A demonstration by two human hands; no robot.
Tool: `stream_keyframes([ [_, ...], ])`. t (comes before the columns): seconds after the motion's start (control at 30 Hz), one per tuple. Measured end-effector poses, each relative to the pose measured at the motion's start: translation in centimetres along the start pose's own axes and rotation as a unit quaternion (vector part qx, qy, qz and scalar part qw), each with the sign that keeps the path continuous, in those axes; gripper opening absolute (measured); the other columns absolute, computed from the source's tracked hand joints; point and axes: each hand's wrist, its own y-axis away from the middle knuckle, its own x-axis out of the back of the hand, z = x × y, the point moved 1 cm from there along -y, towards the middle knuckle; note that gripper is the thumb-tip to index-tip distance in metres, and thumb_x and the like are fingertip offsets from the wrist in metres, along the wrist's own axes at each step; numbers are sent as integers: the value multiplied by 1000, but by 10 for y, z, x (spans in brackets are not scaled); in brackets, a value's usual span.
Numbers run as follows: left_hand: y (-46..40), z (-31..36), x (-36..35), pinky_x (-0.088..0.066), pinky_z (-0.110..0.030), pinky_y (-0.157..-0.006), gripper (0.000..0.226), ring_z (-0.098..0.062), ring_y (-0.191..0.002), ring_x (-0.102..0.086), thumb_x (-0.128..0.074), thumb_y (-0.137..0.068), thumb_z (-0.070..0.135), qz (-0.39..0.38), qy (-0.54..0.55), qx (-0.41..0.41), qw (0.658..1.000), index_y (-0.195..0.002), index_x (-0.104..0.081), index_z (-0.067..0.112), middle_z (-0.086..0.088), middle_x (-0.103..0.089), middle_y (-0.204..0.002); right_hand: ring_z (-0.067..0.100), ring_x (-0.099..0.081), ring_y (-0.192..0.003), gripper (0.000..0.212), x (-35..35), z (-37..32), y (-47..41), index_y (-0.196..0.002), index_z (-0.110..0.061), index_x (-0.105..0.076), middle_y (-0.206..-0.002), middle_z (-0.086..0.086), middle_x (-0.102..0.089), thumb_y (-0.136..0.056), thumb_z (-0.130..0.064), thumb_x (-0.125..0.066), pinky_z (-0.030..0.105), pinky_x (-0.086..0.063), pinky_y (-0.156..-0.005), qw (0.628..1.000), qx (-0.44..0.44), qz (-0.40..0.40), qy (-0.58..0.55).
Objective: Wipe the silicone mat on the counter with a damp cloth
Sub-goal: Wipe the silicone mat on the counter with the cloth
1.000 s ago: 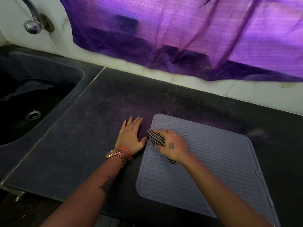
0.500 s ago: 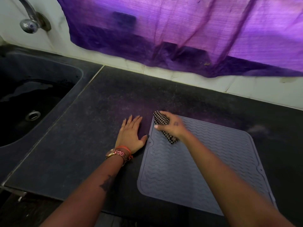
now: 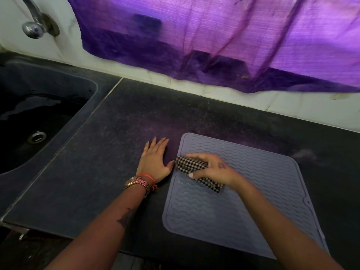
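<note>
Wiping near the mat's [image 3: 243, 191] left edge, right hand [image 3: 212, 168] fingers grasping the checkered cloth [image 3: 191, 164], left hand [image 3: 154, 162] flat, fingers released, on the worktop [image 3: 97, 182] just beside it; unpinned mat could skid or bunch under a hard stroke.

no readable text, label, brand or number shows anywhere. the right hand [image 3: 211, 168] bears a small dark mark on its back, too blurred to read as letters or a sign. the left forearm carries a dark tattoo [image 3: 125, 217], a shape and not writing. the watch [image 3: 136, 182] on the left wrist shows no legible dial or brand.
</note>
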Motion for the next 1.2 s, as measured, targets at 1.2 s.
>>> stream_keyframes([
  [1.2,-1,1,-1,2,-36,-120,77,-23,-146,-9,-50,-85,54,2,-6,13,1000,-147,-22,19,-2,-24,-155,6,-54,-107,53,-61,-9,47,-128,-34,-50,-122,-8,-61,-79,-29,-67,12,-37,-89,977,81,91,178],
])
